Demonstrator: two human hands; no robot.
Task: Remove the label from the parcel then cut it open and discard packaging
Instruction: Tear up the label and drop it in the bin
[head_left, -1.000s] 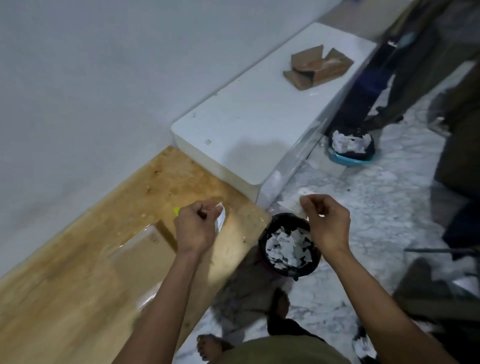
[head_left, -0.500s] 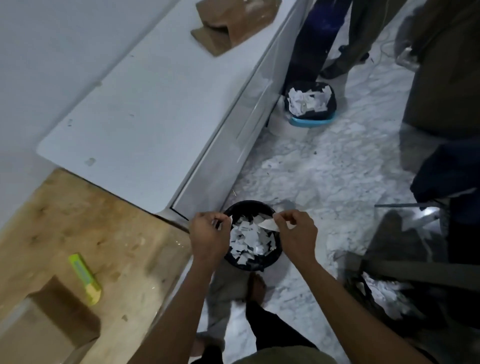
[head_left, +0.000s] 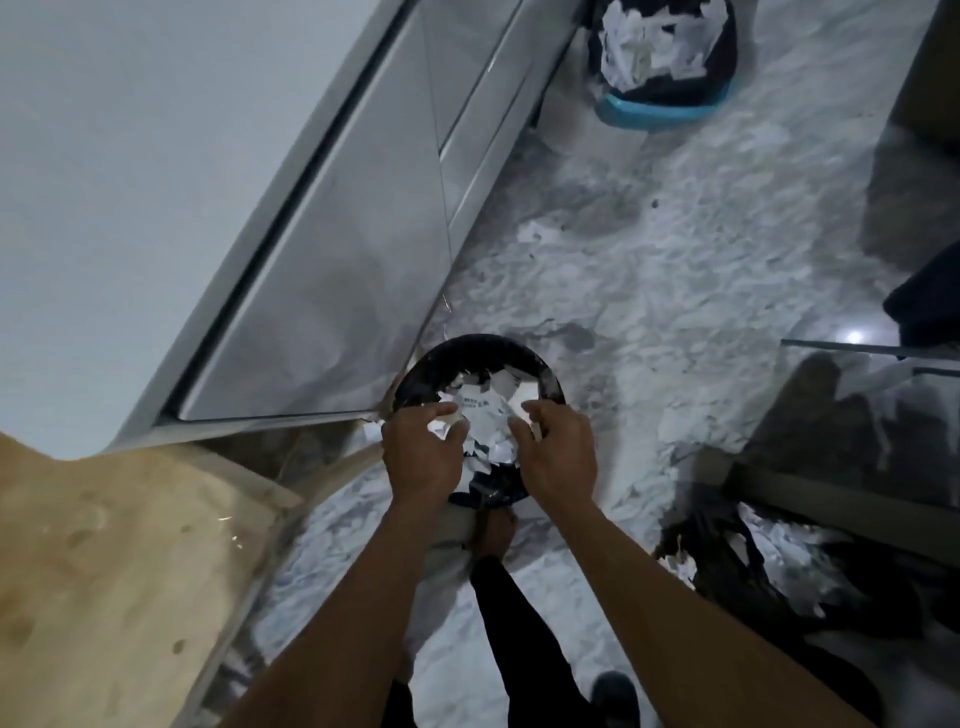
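A black round bin (head_left: 470, 349) stands on the marble floor, filled with torn white label scraps (head_left: 485, 415). Both my hands hover right over its near rim. My left hand (head_left: 423, 457) has its fingers spread, and a small white scrap shows in the gap between thumb and fingers. My right hand (head_left: 556, 452) is loosely spread too, fingertips over the scraps. I cannot see either hand pinching anything. The parcel and the cutter are out of view.
A wooden table corner (head_left: 104, 571) lies at the lower left, and a white cabinet (head_left: 130, 182) with grey fronts sits behind it. A second scrap-filled bin with a blue base (head_left: 665, 109) stands far ahead. A black bag of scraps (head_left: 779, 566) lies right. My feet are below the bin.
My view has swung down and right from the table to the bin. Both hands dropped over the bin, and the white label piece held between them has gone from my fingers.
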